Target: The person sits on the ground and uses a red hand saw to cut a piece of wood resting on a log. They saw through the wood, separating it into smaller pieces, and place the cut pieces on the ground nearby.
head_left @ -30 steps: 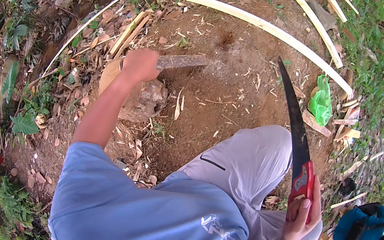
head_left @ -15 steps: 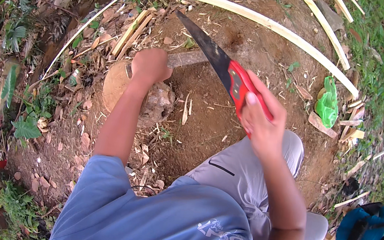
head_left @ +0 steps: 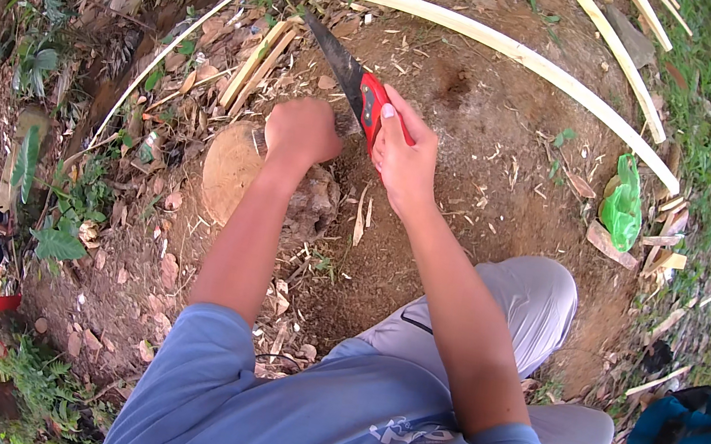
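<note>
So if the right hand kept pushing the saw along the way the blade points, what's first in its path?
The right hand grips a red-handled saw whose blade points up and left. Just past its tip lies the bundle of split wooden strips on the dirt, probably the first thing met, though the tip's height is unclear.

I've got both arms stretched forward, side by side. My left hand [head_left: 300, 131] is balled in a tight fist, knuckles up. My right hand [head_left: 405, 154] is clenched too, thumb lying along the top.

Soft, even daylight is falling on my work area; shadows are staying faint. Fisheye distortion is bending the edges, and a black rim is closing the corners.
</note>
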### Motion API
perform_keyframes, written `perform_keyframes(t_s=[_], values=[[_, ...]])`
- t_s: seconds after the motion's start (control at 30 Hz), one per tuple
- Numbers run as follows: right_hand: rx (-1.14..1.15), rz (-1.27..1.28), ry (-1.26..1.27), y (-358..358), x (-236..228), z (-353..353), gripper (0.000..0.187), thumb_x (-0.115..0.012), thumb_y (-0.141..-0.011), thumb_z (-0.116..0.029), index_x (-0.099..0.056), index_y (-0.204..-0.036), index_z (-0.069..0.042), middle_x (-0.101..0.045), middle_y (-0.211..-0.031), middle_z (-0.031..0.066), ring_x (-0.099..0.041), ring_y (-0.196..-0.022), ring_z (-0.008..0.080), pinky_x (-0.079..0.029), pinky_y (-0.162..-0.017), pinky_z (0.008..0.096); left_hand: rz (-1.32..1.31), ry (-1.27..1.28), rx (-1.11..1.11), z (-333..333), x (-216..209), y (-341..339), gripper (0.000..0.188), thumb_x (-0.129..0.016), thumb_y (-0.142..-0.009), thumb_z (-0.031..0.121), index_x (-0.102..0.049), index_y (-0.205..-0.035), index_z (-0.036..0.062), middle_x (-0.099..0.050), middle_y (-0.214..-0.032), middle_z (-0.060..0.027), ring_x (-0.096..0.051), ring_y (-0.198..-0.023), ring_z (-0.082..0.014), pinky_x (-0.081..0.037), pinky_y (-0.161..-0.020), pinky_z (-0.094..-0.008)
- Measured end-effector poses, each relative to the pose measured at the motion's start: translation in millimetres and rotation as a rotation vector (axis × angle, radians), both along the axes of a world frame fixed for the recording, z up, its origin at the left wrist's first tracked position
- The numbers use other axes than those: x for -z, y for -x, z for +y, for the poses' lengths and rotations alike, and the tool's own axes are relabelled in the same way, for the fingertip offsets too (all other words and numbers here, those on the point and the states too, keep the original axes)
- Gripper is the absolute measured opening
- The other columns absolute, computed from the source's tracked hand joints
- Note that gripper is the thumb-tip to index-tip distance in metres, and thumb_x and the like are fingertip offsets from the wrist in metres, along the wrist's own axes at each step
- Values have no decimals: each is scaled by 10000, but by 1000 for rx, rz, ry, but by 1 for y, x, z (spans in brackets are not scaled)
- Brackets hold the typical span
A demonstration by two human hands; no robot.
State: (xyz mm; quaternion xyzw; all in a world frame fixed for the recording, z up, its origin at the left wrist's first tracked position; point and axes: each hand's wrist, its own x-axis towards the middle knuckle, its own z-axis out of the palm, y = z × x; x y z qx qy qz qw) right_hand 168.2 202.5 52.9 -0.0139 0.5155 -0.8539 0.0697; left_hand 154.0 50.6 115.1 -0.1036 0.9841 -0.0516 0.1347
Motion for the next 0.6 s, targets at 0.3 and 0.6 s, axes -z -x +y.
perform_keyframes(t_s=[0.3, 0.6], values=[[-76, -78, 39, -52, -11, 58, 450, -588, -1150, -215, -576, -1551, -12, -495, -689, -65, -420, -551, 27, -352, -494, 241, -31, 4, 19, -1, -4, 6, 326, -815, -811, 293, -831, -1024, 47, -814, -1069, -177, -795, -1014, -353, -627, -928, -443], [-84, -123, -209, -162, -80, 178, 468, -500, -1176, -183, -506, -1571, 69, -453, -642, -64, -374, -521, 25, -317, -467, 237, 6, -1, 40, -4, 4, 0, 332, -845, -842, 297, -808, -1012, 15, -804, -1069, -192, -789, -1011, -357, -631, -916, -460]])
